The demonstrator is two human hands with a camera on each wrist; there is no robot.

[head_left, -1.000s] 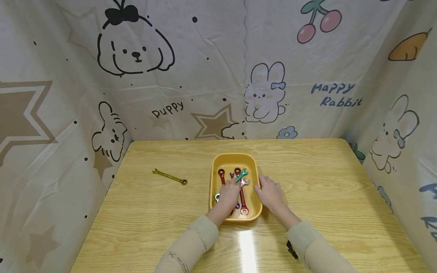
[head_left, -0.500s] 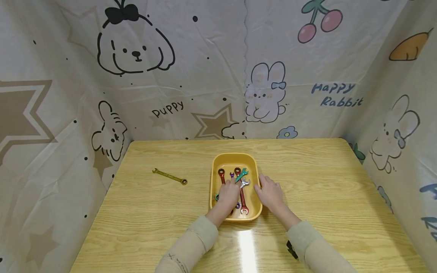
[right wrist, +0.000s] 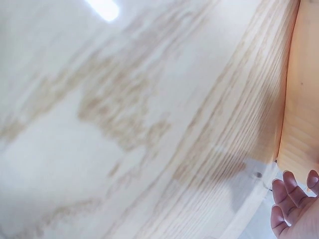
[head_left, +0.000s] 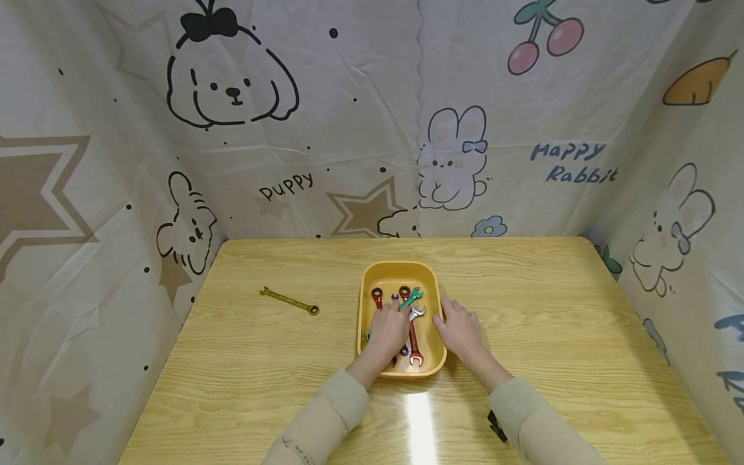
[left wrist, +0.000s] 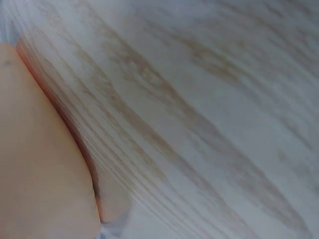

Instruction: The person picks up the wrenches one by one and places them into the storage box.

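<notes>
In the head view my left hand reaches down into a yellow tray, over a pile of small wrenches. Its knuckles hide most of its fingertips, so I cannot tell what they hold. Around it show a teal wrench, a silver wrench head, a long red wrench and another red ring end. My right hand holds the tray's right rim, thumb over the edge and fingers outside. The right wrist view catches some fingers beside the tray wall.
A gold wrench lies alone on the wooden table, left of the tray. Near my right sleeve sits a small black object. Printed cloth hangs behind and along both sides. The left wrist view shows mainly tabletop.
My left hand has shifted slightly leftward within the tray. A ring end at its left and the purple wrench end near its fingers have moved a little. The right hand stays put.
</notes>
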